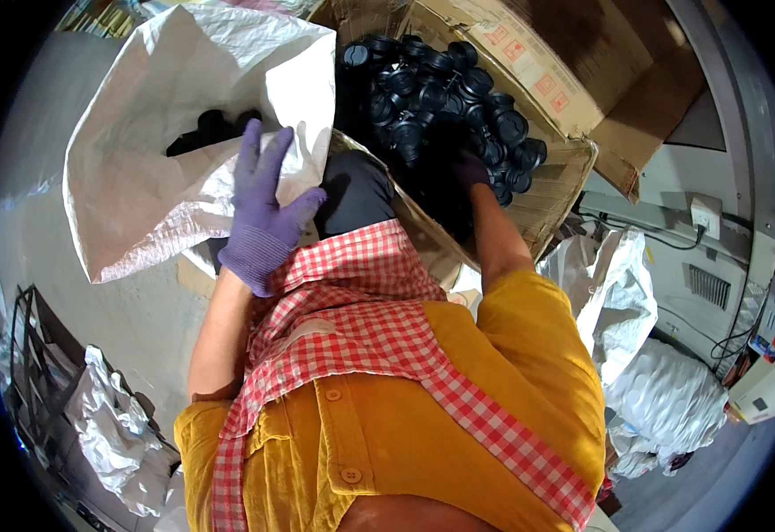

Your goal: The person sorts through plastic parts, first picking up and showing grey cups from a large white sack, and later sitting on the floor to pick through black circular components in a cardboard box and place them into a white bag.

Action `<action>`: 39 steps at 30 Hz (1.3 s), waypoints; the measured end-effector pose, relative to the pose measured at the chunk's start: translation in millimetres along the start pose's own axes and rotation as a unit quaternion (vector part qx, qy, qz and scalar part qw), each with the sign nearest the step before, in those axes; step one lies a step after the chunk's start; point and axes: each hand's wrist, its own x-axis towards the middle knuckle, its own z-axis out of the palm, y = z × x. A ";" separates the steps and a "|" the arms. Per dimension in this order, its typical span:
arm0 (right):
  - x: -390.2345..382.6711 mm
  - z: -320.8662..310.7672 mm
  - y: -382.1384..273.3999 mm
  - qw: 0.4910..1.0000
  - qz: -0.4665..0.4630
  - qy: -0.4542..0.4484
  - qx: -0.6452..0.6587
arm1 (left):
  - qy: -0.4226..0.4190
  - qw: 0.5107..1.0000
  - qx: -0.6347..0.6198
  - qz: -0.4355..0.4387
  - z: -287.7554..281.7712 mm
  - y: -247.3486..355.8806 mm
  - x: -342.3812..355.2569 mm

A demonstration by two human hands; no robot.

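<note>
My left hand (266, 202), in a purple knit glove, has its fingers spread against the near edge of a large white woven sack (183, 71). Inside the sack lie a few black round parts (210, 129). To the right, a cardboard box (569, 173) holds a heap of black round plastic parts (432, 89) with cap-like ends. My right hand (471, 168), also gloved in purple, reaches down into this heap. Dark shadow and the parts hide its fingers, so what it grips, if anything, does not show.
Open cardboard flaps (547, 80) rise behind the box. At right are a wall socket (707, 215) with a cable, a grey machine panel (702, 284) and white plastic bags (667, 390). A black metal rack (37, 372) and a crumpled white sack (121, 434) stand at left.
</note>
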 end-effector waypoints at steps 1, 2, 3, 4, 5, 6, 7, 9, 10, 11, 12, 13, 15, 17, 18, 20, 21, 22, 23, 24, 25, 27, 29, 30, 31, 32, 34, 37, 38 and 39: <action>6.2 4.3 11.8 1.000 0.000 0.002 0.011 | -0.027 0.999 -0.036 -0.018 4.8 0.8 -0.2; 11.5 8.6 23.7 1.000 0.001 0.004 0.022 | -0.055 0.995 -0.072 -0.034 8.6 2.5 0.1; 13.6 8.8 27.4 1.000 -0.002 0.005 0.016 | -0.049 0.995 -0.075 -0.036 11.7 4.4 0.6; 13.1 9.7 32.8 1.000 -0.013 -0.003 0.019 | -0.077 0.990 -0.109 -0.048 14.8 6.6 1.7; 11.7 9.7 39.3 0.999 -0.023 -0.012 0.024 | -0.106 0.982 -0.143 -0.057 18.2 9.4 3.0; 5.9 5.7 30.8 0.999 -0.029 -0.014 0.021 | -0.101 0.986 -0.126 -0.039 21.2 10.1 0.8; -5.7 -4.5 13.5 0.999 -0.031 0.015 -0.011 | -0.095 0.987 -0.123 -0.043 22.2 10.3 -2.1; -35.5 -22.3 -15.8 0.997 -0.033 0.046 -0.045 | -0.093 0.981 -0.162 -0.059 23.3 10.9 -5.5; -51.8 -29.0 -24.0 0.968 -0.079 0.235 0.027 | -0.085 0.979 -0.177 -0.052 24.4 11.5 -6.0; -67.5 -36.7 -33.0 0.897 -0.122 0.414 0.099 | -0.085 0.979 -0.178 -0.051 27.6 12.1 -6.8; -81.8 -46.1 -42.5 0.896 -0.120 0.415 0.098 | -0.105 0.947 -0.281 -0.115 32.8 13.1 -7.6; -95.4 -54.6 -52.3 0.894 -0.113 0.412 0.139 | -0.124 0.899 -0.380 -0.178 37.2 15.1 -8.0; -131.3 -64.7 -81.5 0.874 -0.161 0.389 0.242 | -0.156 0.842 -0.449 -0.254 48.3 32.1 -4.5; -182.4 -75.2 -124.1 0.857 -0.277 0.336 0.276 | -0.118 0.863 -0.441 -0.217 66.1 42.4 -1.1; -208.0 -85.2 -145.9 0.856 -0.340 0.299 0.248 | -0.165 0.852 -0.437 -0.236 77.2 35.7 3.0; -241.9 -95.8 -174.9 0.826 -0.491 0.191 0.201 | -0.128 0.812 -0.511 -0.251 80.8 41.6 3.0; -243.4 -93.9 -173.0 0.826 -0.489 0.195 0.200 | -0.096 0.767 -0.577 -0.265 80.1 44.9 4.1; -243.1 -88.9 -169.0 0.807 -0.475 0.194 0.290 | -0.113 0.747 -0.595 -0.274 69.2 39.9 4.6; -242.2 -83.1 -164.6 0.781 -0.459 0.190 0.378 | -0.073 0.720 -0.625 -0.293 62.0 41.4 2.1; -230.7 -82.8 -160.0 0.762 -0.448 0.252 0.394 | -0.100 0.731 -0.615 -0.277 53.9 32.5 0.2; -235.6 -94.3 -162.1 0.761 -0.451 0.250 0.395 | -0.127 0.742 -0.603 -0.264 42.9 22.5 -3.0; -248.5 -118.7 -169.1 0.854 -0.404 0.224 0.240 | -0.244 0.793 -0.502 -0.243 30.3 3.5 -15.7; -242.7 -117.7 -170.2 0.854 -0.445 0.160 0.215 | -0.329 0.800 -0.472 -0.170 33.5 -7.2 -27.6; -243.9 -122.2 -173.2 0.869 -0.462 0.084 0.156 | -0.353 0.779 -0.499 -0.138 36.0 -8.5 -31.6; -244.1 -125.1 -175.8 0.875 -0.474 0.008 0.094 | -0.364 0.770 -0.498 -0.159 34.6 -10.2 -38.5; -238.7 -119.8 -173.2 0.859 -0.505 0.035 0.078 | -0.351 0.780 -0.489 -0.172 33.2 -10.2 -45.6; -253.6 -132.9 -184.8 0.837 -0.546 0.036 0.009 | -0.330 0.789 -0.484 -0.186 29.1 -8.2 -53.9; -264.1 -130.8 -191.0 0.792 -0.603 0.059 -0.074 | -0.331 0.818 -0.449 -0.136 23.3 -9.5 -60.1; -265.7 -127.2 -192.7 0.772 -0.624 0.079 -0.090 | -0.343 0.817 -0.434 -0.161 19.6 -9.2 -61.3; -267.5 -124.9 -194.9 0.772 -0.624 0.081 -0.092 | -0.354 0.816 -0.417 -0.184 15.5 -9.5 -61.0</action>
